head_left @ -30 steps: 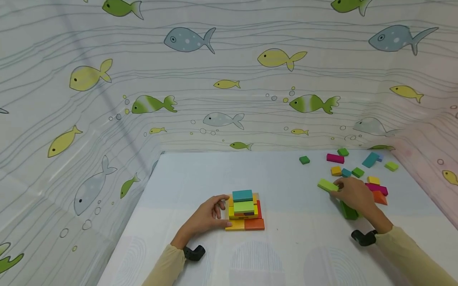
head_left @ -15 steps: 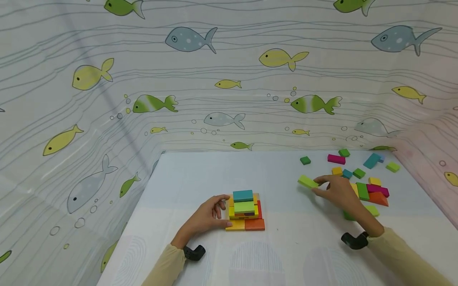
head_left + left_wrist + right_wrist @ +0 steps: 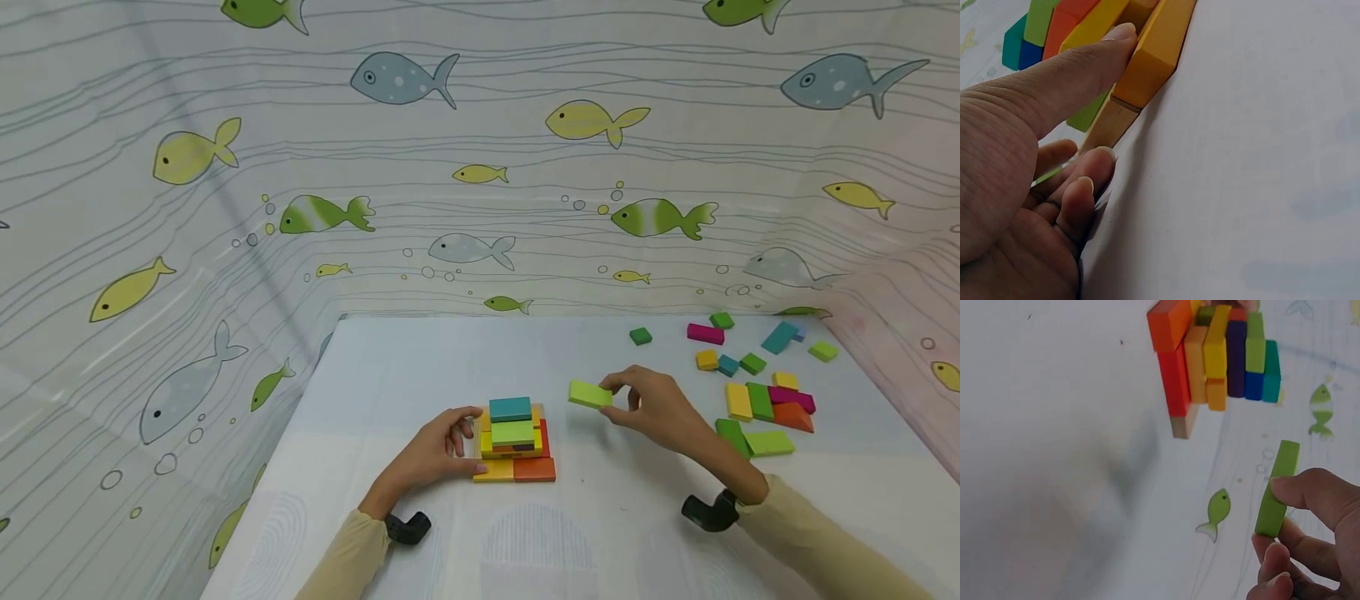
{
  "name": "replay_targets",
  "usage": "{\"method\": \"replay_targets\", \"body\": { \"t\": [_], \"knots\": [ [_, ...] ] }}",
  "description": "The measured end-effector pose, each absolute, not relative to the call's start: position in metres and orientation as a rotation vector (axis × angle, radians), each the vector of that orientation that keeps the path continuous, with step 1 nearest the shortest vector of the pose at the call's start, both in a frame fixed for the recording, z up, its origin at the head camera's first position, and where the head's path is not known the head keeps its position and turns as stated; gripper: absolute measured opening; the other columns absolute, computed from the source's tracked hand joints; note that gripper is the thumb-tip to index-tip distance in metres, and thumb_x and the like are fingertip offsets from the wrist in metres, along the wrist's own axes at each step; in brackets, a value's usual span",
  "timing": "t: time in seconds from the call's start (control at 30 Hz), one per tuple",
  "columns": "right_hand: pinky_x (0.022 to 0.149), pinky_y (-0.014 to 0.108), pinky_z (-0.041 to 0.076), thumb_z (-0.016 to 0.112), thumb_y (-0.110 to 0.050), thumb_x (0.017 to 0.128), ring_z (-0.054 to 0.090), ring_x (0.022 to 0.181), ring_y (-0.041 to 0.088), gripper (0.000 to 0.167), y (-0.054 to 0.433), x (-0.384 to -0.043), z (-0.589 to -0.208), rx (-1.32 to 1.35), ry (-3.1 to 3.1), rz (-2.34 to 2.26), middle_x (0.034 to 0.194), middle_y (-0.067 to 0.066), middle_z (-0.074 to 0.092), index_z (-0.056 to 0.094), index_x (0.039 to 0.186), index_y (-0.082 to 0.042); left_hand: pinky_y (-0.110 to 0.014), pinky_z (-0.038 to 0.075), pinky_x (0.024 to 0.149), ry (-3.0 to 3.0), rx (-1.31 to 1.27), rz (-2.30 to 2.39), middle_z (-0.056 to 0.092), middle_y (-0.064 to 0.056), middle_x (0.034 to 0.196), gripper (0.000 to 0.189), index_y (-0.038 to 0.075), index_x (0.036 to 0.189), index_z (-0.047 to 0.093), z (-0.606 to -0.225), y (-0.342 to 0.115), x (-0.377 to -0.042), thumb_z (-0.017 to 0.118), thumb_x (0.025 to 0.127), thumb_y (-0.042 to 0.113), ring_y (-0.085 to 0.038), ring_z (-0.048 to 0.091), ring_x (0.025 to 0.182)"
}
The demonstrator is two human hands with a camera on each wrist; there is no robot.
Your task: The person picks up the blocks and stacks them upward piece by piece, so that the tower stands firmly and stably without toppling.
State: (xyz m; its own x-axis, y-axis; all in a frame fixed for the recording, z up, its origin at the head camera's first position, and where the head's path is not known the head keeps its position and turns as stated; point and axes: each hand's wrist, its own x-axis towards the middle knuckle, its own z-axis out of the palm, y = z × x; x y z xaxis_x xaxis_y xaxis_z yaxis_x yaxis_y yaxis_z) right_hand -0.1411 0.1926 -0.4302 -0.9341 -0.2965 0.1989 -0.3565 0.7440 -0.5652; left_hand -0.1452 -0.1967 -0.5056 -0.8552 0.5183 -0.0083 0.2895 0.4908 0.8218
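Grip is taken by the right hand point(image 3: 660, 410) on one end of a light-green block point(image 3: 588, 394), held above the table point(image 3: 420, 367), to the right of the stack point(image 3: 512, 433) and apart from it. The stack's left side is bordered by the left hand point(image 3: 429, 450), thumb and forefinger spread, the thumb touching a yellow front block point(image 3: 495, 472). The light-green block is best held level and no sideways push given, since the teal top block point(image 3: 510, 409) could be jogged. Farther right, loose blocks point(image 3: 760, 402) are scattered.

I can read no word, number, label or brand on the light green block point(image 3: 590, 394) in my right hand point(image 3: 654, 410), or on the stack point(image 3: 512, 433) by my left hand point(image 3: 426, 452). Nor can I make out lettering on the fish-printed sheet point(image 3: 495, 150).
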Motion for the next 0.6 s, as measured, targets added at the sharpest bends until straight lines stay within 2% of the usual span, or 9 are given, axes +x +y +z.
{"method": "replay_targets", "body": {
  "t": [0.43, 0.6],
  "knots": [
    [0.059, 0.021, 0.049, 0.089, -0.014, 0.082, 0.053, 0.073, 0.009, 0.033, 0.138, -0.124, -0.415, 0.804, -2.783, 1.021, 0.104, -0.004, 0.068, 0.076, 0.112, -0.015, -0.028, 0.049, 0.070, 2.475, 0.696, 1.302, 0.057, 0.002, 0.112, 0.083, 0.022, 0.150, 0.049, -0.505, -0.196, -0.145, 0.090, 0.080, 0.039, -0.016, 0.057, 0.080],
    [0.059, 0.021, 0.048, 0.087, -0.014, 0.084, 0.053, 0.073, 0.010, 0.032, 0.123, -0.120, -0.416, 0.865, -2.809, 1.023, 0.105, -0.004, 0.067, 0.076, 0.114, -0.014, -0.028, 0.048, 0.069, 2.474, 0.691, 1.310, 0.057, 0.002, 0.112, 0.082, 0.021, 0.150, 0.050, -0.505, -0.196, -0.145, 0.090, 0.080, 0.038, -0.017, 0.057, 0.080]
  ]
}}
